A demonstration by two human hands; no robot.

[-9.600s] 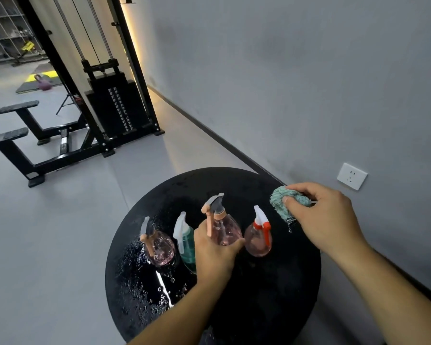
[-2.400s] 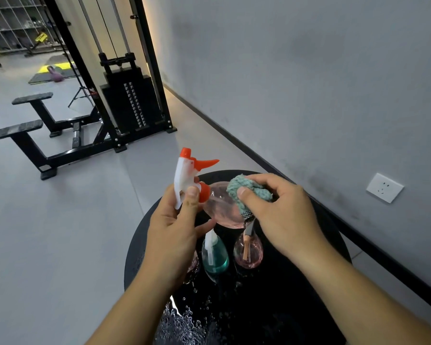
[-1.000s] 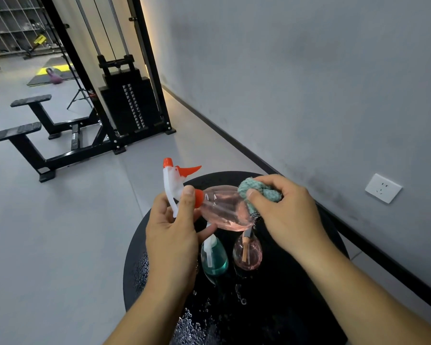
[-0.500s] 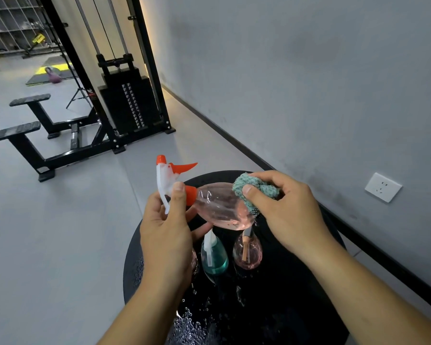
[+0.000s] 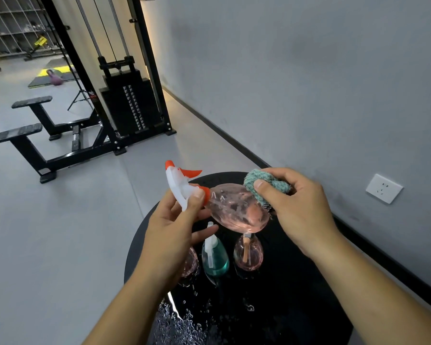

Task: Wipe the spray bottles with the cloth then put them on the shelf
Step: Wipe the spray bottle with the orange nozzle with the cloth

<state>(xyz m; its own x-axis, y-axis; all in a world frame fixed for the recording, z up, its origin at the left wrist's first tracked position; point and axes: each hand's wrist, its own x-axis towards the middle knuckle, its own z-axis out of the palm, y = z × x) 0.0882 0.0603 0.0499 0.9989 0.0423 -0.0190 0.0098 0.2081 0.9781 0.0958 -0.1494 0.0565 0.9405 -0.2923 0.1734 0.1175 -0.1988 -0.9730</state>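
Note:
My left hand (image 5: 171, 235) grips the white and orange spray head of a pink spray bottle (image 5: 237, 210), held tilted on its side above the round black table (image 5: 296, 295). My right hand (image 5: 299, 207) pinches a bunched teal cloth (image 5: 264, 185) against the bottle's far end. Under it, on the table, stand a teal bottle (image 5: 215, 257), a pink bottle with a tan trigger (image 5: 249, 252) and a third pink bottle (image 5: 190, 261), partly hidden by my left hand.
Water drops cover the table's near part (image 5: 182, 319). A grey wall with a white socket (image 5: 383, 188) runs along the right. A black cable weight machine (image 5: 127, 103) and bench pads (image 5: 15, 133) stand on the grey floor to the left. Wire shelving (image 5: 13, 23) is far back.
Since a second ago the bottle has stayed on its side in my left hand. My right hand has shifted the cloth a little over the bottle's far end.

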